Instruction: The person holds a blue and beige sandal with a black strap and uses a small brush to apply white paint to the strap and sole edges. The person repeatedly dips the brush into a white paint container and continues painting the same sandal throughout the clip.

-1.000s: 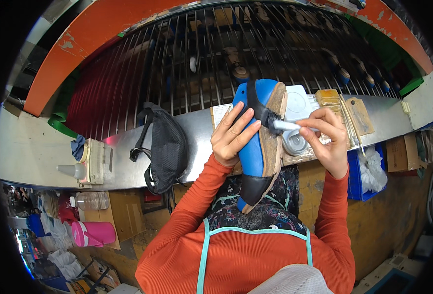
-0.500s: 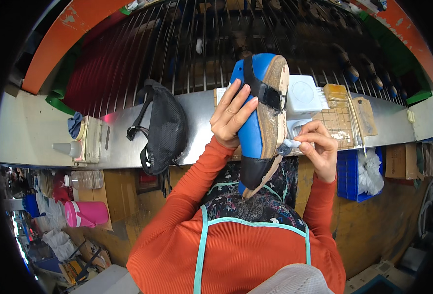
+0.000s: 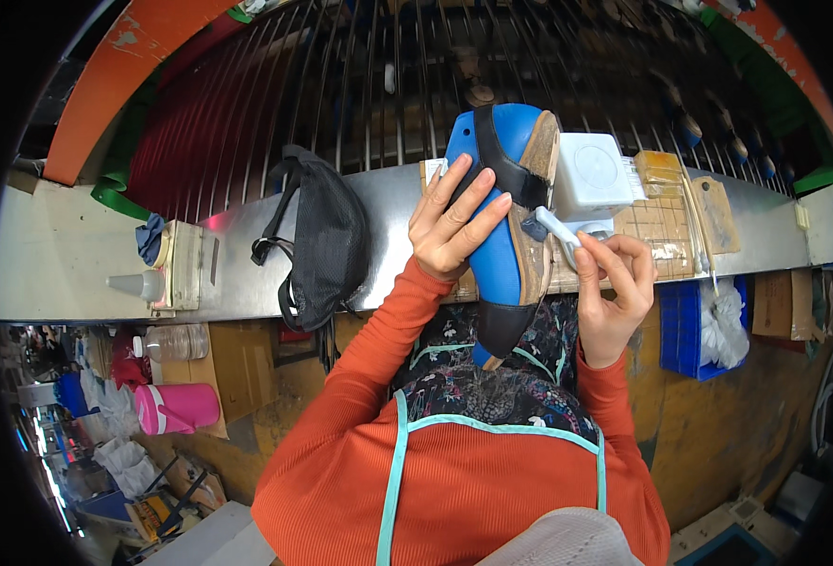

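Observation:
My left hand point(image 3: 449, 226) is wrapped round a blue shoe last point(image 3: 494, 247) with black straps point(image 3: 499, 151) over it, its fingers across the blue side. The last is held upright above the bench front, with a brown, cork-like sole edge point(image 3: 530, 259) facing right. In my right hand point(image 3: 616, 288), pinched between thumb and fingers, is a small brush with a pale handle point(image 3: 558, 229). Its dark bristles point(image 3: 533, 224) touch the sole edge just below the upper strap. A white square container point(image 3: 592, 177) stands right behind the brush.
A black mesh bag point(image 3: 332, 245) lies left on the metal bench point(image 3: 393, 212). Right of the container are a yellow block point(image 3: 660, 174) and thin sticks point(image 3: 695, 231). Metal rods point(image 3: 369, 94) run behind the bench. A blue basket point(image 3: 683, 341) and pink jug point(image 3: 178, 407) sit below.
My right hand has moved the brush up along the sole edge, and its handle now points up to the left. The last has turned slightly, its lower end shifting right.

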Demonstrator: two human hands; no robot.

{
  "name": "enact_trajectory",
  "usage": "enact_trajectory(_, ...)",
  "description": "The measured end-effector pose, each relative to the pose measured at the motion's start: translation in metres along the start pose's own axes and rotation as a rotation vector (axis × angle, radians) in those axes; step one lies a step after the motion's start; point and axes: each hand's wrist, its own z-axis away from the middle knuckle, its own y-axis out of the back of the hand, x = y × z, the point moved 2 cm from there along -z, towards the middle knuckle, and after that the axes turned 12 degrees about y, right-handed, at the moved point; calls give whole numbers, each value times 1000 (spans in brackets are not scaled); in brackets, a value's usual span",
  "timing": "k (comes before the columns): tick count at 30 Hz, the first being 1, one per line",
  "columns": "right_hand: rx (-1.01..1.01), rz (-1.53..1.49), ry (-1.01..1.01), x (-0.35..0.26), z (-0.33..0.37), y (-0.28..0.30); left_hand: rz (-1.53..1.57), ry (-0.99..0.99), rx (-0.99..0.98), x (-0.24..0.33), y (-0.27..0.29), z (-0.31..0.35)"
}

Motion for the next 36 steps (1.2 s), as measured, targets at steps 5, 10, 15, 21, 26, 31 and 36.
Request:
enact_trajectory(5, 82, 126, 92, -2, -1, -7, -52, -12, -26, 0, 2, -1)
enact_trajectory(10, 126, 324, 207, -8, -3, -10, -77, -22, -24, -1, 3, -3)
enact_trajectory(15, 128, 392, 228, -11, -4, -11, -89, -37, -26, -3, 4, -4)
enact_trajectory(21, 214, 337, 268, -7, -7, -12, -57, -41, -22, -3, 4, -5)
enact_trajectory(26, 211, 106, 219, 4, -15, -10, -6, -46, -16, -2, 4, -9)
enact_trajectory(31, -1, 14, 187, 7, -25, 2, 21, -42, -18, -2, 5, -10)
enact_trajectory(36, -172, -59, 207, 11, -38, 13, 18, -48, -2, -3, 5, -13)
